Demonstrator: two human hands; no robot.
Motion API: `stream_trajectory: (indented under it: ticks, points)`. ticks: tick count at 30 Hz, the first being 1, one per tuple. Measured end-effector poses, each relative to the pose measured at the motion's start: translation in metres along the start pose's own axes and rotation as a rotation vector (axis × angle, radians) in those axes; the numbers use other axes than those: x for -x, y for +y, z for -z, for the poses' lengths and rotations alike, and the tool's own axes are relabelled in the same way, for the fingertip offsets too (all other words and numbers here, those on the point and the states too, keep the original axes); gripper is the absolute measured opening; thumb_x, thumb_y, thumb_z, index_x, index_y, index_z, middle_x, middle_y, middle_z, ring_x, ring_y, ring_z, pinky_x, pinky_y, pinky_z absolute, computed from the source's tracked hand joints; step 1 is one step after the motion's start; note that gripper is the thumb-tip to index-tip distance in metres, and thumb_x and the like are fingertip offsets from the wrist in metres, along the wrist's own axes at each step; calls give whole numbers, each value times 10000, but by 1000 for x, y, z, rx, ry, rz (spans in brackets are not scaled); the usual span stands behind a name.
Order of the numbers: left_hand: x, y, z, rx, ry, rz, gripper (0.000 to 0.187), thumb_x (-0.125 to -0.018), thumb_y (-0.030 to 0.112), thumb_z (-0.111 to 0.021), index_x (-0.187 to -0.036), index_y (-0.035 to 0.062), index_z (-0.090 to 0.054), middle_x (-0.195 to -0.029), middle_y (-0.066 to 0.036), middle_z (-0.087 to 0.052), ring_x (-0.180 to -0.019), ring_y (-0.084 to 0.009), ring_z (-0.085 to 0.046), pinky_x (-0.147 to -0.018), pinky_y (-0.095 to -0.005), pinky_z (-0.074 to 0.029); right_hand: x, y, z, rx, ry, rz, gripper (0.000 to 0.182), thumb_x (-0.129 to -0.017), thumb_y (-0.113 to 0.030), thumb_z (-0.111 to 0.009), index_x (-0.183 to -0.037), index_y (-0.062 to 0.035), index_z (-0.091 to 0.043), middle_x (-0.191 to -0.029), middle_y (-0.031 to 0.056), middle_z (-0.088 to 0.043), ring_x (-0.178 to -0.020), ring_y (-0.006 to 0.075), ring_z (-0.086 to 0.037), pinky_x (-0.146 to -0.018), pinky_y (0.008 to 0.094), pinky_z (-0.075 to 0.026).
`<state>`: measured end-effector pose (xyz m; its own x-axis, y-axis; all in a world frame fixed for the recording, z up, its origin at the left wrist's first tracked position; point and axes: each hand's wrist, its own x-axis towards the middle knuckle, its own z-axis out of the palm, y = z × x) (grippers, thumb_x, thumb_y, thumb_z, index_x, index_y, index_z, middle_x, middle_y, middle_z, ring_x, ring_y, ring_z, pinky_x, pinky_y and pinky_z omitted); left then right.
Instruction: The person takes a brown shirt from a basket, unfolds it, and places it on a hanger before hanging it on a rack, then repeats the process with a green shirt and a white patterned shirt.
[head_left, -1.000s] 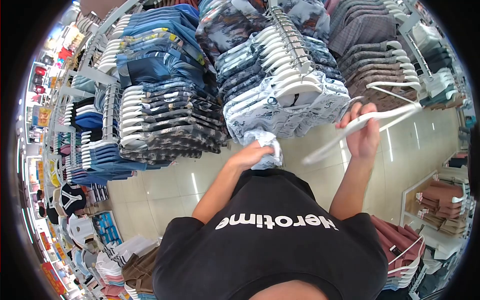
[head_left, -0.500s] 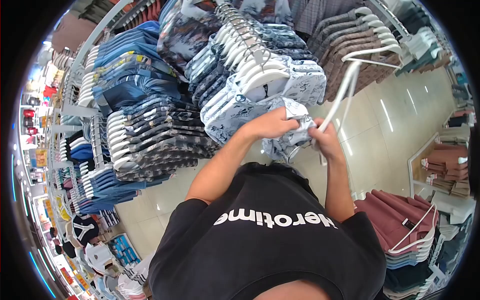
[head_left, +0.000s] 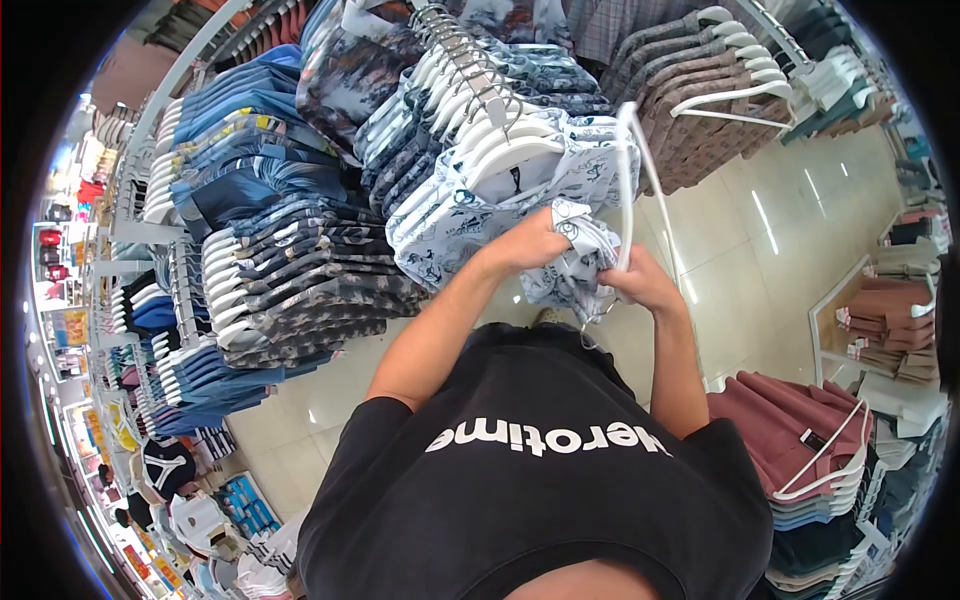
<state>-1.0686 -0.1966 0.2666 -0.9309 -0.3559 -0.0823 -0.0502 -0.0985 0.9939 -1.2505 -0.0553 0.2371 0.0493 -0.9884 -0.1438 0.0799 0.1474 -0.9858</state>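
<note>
My left hand [head_left: 528, 240] is closed on the bunched collar part of a white shirt [head_left: 577, 262] with a blue print. Beside it, to the right, my right hand [head_left: 642, 280] grips a white hanger [head_left: 628, 180], whose long arms point up and away from me. The hanger's metal hook hangs below the cloth, near my shirt front. Just behind my hands, similar printed shirts [head_left: 430, 235] hang from a rail on white hangers.
Dark camouflage shirts [head_left: 330, 300] and blue shirts [head_left: 240, 110] hang on the left. Brown patterned shirts [head_left: 700, 125] hang at the back right, with pink garments [head_left: 770, 420] at the lower right. A pale tiled floor [head_left: 745, 240] shows between racks.
The hanger in my right hand has swung left and stands more upright. Both hands and the bunched shirt have shifted slightly left, and the racks have also shifted left in view.
</note>
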Motion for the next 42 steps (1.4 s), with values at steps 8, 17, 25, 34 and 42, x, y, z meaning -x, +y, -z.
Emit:
stream_trajectory:
  ticks: [8,17,25,34,42]
  points:
    - [6,-36,-9,-526,-292,15,491,-859,158,-680,-1296,-8,-530,-1214,-77,-621,-1084,-161,-552,-940,-321,-457,-6,-12,24,-36,99,14,234,-799,-52,-594,-989,40,-694,-891,-5,-639,-775,61,-566,-667,218,-441]
    - [3,-20,6,332,73,116,221,-972,172,-602,-1143,34,-623,-1079,-18,-642,-996,-102,-576,-860,-289,-490,4,7,-27,-117,143,-135,365,-779,-102,-709,-1114,29,-645,-1033,29,-638,-902,98,-577,-797,260,-468]
    - [18,-33,-6,-266,-422,-313,464,-846,75,-664,-1291,-3,-563,-1197,-95,-635,-1081,-173,-572,-963,-305,-457,33,-10,-26,-225,514,26,228,-818,-61,-611,-1007,54,-665,-900,50,-689,-789,109,-639,-699,258,-505]
    - [5,-27,-11,213,-291,49,302,-920,44,-613,-1218,3,-593,-1061,-45,-656,-956,-126,-599,-820,-294,-503,47,-12,-73,-273,488,41,362,-796,-72,-664,-1150,2,-635,-1037,10,-671,-825,69,-612,-670,224,-476]
    - [-10,-28,-22,42,-300,77,348,-838,90,-700,-1159,25,-583,-1035,-45,-627,-962,-134,-577,-855,-316,-492,44,0,-14,-153,519,-133,189,-830,-59,-610,-978,32,-685,-861,9,-679,-739,82,-603,-660,253,-490]
